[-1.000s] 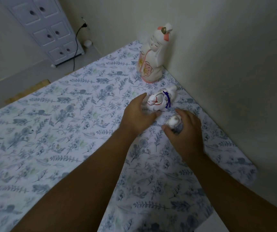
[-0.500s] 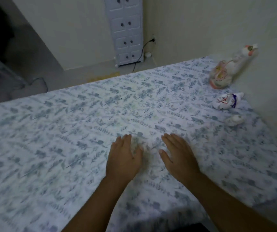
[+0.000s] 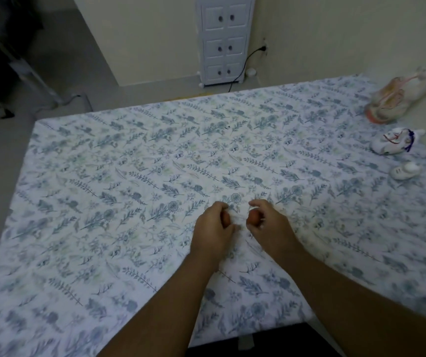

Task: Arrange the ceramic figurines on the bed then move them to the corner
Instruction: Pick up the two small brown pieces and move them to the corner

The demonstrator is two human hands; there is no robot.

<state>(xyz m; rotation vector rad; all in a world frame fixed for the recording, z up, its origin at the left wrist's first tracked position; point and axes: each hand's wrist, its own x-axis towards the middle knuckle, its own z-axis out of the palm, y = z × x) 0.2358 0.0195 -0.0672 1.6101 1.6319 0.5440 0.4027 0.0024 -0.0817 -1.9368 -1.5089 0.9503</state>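
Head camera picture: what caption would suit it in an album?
Three white ceramic figurines lined along the wall-side corner of the floral bedsheet; both hands curled mid-bed, holding none.

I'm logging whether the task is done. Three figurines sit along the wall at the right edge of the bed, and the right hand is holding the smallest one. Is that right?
Not quite. In the head view the small figurine lies on the bed near the wall, untouched; the right hand is curled mid-bed, far from it. The tall figurine and the middle figurine are by the wall as stated.
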